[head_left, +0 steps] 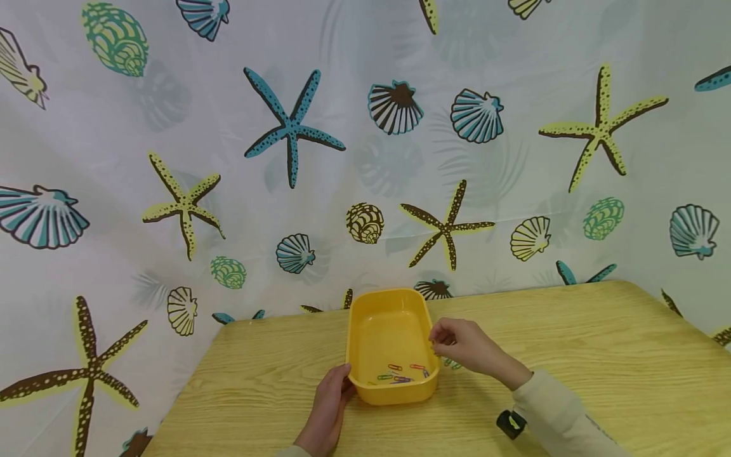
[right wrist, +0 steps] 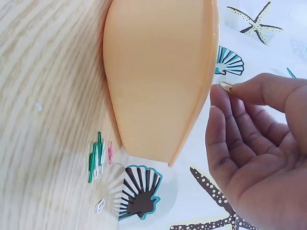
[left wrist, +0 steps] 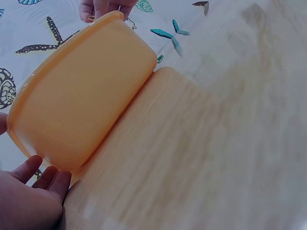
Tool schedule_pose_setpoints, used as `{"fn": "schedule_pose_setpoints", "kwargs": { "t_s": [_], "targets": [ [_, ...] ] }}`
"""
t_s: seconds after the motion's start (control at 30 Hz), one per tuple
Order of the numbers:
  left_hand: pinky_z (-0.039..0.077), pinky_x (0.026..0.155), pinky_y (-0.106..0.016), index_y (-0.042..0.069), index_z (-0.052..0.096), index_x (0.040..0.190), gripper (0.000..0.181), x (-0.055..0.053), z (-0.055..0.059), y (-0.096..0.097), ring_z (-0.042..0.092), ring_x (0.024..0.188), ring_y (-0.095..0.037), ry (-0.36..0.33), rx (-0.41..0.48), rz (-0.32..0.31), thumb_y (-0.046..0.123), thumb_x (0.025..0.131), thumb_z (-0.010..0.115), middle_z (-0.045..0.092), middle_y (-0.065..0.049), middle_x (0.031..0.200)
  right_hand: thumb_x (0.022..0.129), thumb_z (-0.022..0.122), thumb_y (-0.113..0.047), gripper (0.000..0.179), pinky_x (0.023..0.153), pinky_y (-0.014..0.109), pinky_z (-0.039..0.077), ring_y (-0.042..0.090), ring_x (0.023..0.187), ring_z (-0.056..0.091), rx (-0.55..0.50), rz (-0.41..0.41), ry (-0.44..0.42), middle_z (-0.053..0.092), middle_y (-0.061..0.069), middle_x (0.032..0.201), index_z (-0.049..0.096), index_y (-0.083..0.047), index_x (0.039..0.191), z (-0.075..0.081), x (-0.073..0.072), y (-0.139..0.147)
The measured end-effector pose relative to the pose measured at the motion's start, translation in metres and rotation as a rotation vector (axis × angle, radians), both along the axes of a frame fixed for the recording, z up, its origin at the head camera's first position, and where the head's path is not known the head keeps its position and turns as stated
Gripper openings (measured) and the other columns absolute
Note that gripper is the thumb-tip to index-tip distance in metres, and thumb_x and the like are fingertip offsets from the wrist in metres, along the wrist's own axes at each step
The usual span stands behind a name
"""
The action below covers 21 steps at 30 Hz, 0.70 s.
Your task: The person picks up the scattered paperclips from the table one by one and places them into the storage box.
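Observation:
A yellow plastic tray (head_left: 393, 395) stands on the table, with several coloured paper clips (head_left: 401, 379) lying at its near end. My left hand (head_left: 330, 403) holds the tray at its near left corner; in the left wrist view its fingertips (left wrist: 60, 182) lie against the outer wall. At the right rim, my right hand (head_left: 465, 346) pinches a yellowish paper clip (right wrist: 226, 86) between thumb and forefinger. Beside the tray, partly hidden under that hand in the head view, are more paper clips (right wrist: 98, 155), green, white and pink.
The wooden table (head_left: 571, 355) extends to both sides of the tray. Behind it hangs a white cloth (head_left: 342, 254) printed with starfish and shells. A white paper clip (right wrist: 100, 206) lies apart from the others. A small black device (head_left: 511, 424) is at the right sleeve.

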<state>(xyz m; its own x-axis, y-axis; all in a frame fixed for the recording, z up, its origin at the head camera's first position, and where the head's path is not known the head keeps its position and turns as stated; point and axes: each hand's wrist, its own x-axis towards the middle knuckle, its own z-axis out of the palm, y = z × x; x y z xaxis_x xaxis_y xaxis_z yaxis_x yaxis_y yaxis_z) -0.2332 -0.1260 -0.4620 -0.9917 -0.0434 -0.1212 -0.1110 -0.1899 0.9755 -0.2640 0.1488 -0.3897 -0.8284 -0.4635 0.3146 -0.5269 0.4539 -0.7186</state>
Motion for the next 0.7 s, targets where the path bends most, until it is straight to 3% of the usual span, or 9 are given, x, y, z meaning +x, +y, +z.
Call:
{"fn": "schedule_pose_setpoints", "kwargs": {
  "t_s": [0.27,0.7],
  "targets": [
    [0.041,0.101,-0.043,-0.009,0.046,0.129,0.047,0.0004,0.0004,0.0000,0.051,0.112,-0.026,0.002,0.004,0.000,0.029,0.102,0.047,0.051,-0.018,0.127,0.088,0.068,-0.004,0.006,0.061,0.024,0.051,0.010,0.074,0.059,-0.012,0.055,-0.013,0.064,-0.001,0.083,0.063,-0.002,0.089,-0.0006,0.0012,-0.0023],
    [0.041,0.102,-0.044,-0.010,0.044,0.130,0.047,-0.0003,0.0020,0.0003,0.050,0.115,-0.027,-0.008,0.004,-0.003,0.029,0.102,0.045,0.050,-0.019,0.129,0.091,0.065,-0.006,0.004,0.062,0.024,0.054,0.012,0.074,0.061,-0.014,0.055,-0.020,0.065,0.007,0.085,0.064,-0.003,0.092,-0.0051,-0.0004,-0.0034]
  ]
}}
